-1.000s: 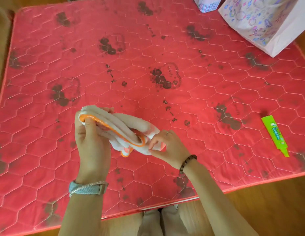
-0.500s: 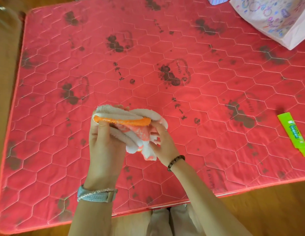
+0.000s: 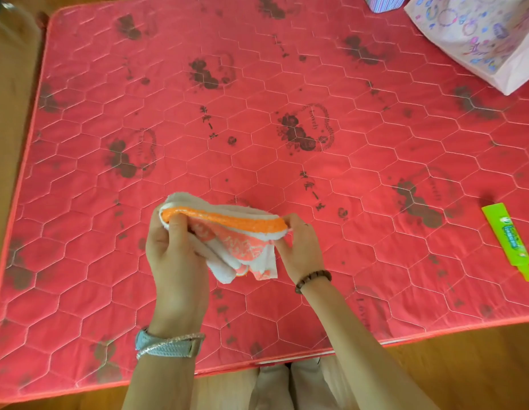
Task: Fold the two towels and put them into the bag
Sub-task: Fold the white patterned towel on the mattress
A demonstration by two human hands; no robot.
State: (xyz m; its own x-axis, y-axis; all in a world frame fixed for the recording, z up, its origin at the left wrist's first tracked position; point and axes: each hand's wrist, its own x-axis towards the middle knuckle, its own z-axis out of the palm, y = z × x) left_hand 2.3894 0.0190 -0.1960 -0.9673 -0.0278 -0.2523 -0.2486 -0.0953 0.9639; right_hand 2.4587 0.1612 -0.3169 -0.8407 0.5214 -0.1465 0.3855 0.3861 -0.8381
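Our right hand [image 3: 301, 247] has slid outward along the white-and-orange towel [image 3: 245, 224], whose orange hem now runs straight between both hands. Our left hand [image 3: 174, 261] pinches one end and the right pinches the other, holding it just above the red quilted mat [image 3: 257, 84], folding unfinished. Farther right lies a green tube [image 3: 508, 241]. The patterned paper bag [image 3: 479, 39] waits at the far corner; the second towel is perhaps inside, unseen.

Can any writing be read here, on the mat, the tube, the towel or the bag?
"Lovely": cursive, seemingly, in the rose emblem printed on the red mat.
green tube: label text too small to read.
towel: white marks on orange, not legible.
bag: patterns only, no words readable.
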